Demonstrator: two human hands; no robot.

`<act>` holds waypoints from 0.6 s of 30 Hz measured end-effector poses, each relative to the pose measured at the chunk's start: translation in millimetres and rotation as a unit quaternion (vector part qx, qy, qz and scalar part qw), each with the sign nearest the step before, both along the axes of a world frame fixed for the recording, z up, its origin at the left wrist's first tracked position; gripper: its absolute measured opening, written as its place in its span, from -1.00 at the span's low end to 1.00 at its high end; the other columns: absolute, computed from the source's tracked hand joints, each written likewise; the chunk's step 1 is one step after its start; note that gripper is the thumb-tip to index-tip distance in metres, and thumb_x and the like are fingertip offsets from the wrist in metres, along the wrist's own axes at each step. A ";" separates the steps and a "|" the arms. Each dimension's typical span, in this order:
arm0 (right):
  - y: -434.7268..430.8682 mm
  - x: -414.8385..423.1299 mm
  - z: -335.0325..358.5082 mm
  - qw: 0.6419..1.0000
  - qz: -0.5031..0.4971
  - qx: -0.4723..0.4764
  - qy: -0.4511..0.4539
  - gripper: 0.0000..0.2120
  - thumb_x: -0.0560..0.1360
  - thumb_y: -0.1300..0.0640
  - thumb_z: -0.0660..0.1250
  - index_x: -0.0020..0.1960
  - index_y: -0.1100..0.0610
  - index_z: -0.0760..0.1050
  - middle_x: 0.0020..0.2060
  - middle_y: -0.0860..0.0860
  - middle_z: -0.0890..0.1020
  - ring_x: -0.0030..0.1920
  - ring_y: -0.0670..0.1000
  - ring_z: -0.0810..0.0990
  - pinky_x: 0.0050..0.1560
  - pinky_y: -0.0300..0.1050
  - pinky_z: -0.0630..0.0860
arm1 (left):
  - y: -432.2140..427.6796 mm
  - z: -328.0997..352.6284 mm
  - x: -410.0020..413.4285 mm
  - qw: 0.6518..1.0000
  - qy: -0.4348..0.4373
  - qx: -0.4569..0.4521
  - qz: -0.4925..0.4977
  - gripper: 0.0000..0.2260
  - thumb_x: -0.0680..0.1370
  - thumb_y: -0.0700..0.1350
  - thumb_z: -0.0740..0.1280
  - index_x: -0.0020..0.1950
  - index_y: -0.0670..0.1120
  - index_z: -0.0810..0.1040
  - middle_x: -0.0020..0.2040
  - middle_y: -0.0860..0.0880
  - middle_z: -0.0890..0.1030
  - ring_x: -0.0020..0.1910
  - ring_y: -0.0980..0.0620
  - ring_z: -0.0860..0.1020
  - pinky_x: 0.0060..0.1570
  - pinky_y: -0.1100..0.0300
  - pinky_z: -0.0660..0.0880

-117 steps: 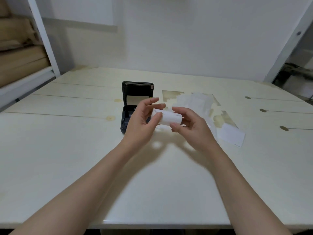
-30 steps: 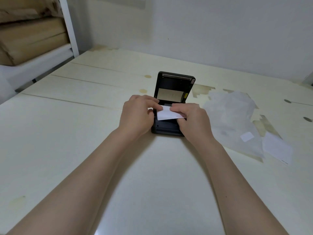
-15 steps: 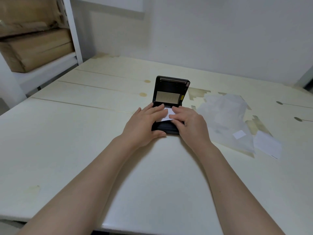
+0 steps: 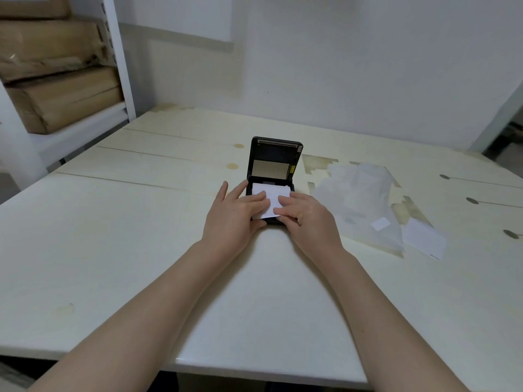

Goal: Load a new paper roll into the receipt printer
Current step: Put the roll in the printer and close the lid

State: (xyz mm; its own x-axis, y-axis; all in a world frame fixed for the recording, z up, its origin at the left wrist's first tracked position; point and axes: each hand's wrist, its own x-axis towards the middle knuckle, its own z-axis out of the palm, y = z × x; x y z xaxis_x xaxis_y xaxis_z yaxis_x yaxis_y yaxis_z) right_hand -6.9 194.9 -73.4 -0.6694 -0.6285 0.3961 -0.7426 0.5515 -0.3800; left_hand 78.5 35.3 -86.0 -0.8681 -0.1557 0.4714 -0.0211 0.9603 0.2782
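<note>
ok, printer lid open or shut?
Open. The printer lid stands upright, with the white paper lying uncovered in front of it.

Place: looks like a stockroom or a shop's back room.
Storage: a white metal rack [image 4: 122,60] rises by the table's far-left corner, with brown cardboard boxes [image 4: 56,100] stacked on its shelves.
Table: a pale, plank-topped table [image 4: 127,227], with worn, peeling patches [image 4: 317,165] towards its far-right corner.
Walls: a bare white wall [image 4: 353,66] runs right behind the far edge.
Gear: a black receipt printer [image 4: 273,157] sits mid-table, lid up. That's shop kit.
Litter: a clear plastic wrapper [image 4: 359,199] and a white paper slip [image 4: 423,240] lie towards the right edge.
</note>
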 end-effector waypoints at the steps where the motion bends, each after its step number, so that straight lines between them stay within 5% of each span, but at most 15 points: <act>1: 0.7 1.2 -0.4 1.000 0.002 -0.003 0.002 -0.81 0.54 0.18 0.38 0.10 0.06 0.70 0.22 -0.05 0.66 0.38 0.00 0.48 0.23 -0.24 0.36 | 0.7 0.4 0.9 1.000 0.003 -0.002 0.002 -0.82 0.57 -0.01 0.35 0.13 -0.02 0.62 0.27 0.15 0.60 0.52 -0.13 0.30 0.50 -0.08 0.00; 10: 10.2 14.0 -2.1 0.998 0.011 -0.029 0.055 -0.88 0.45 0.22 0.47 -0.06 0.08 0.74 0.01 0.00 0.74 0.20 0.12 0.61 0.00 -0.03 0.58 | 5.4 -3.0 12.9 0.998 -0.051 0.022 -0.007 -0.77 0.61 0.16 0.18 0.02 0.07 0.55 0.29 0.22 0.53 0.49 -0.03 0.33 0.48 -0.12 0.09; 13: 10.4 17.0 -1.0 0.997 0.012 -0.036 0.071 -0.90 0.44 0.24 0.48 -0.10 0.10 0.75 -0.05 0.02 0.75 0.17 0.14 0.63 -0.06 0.00 0.60 | 5.3 1.9 12.9 0.996 -0.045 0.076 0.011 -0.71 0.66 0.07 0.15 0.08 0.07 0.66 0.34 0.17 0.56 0.50 0.03 0.33 0.53 -0.05 -0.01; 18: 12.9 17.0 -4.0 0.997 0.021 -0.028 0.067 -0.87 0.44 0.23 0.48 -0.07 0.06 0.75 0.02 -0.01 0.74 0.20 0.15 0.61 -0.02 -0.01 0.59 | 2.7 11.3 2.2 0.997 0.021 0.055 0.040 -0.81 0.60 0.02 0.29 0.01 0.10 0.71 -0.09 0.08 0.71 0.01 0.00 0.57 0.43 0.01 0.15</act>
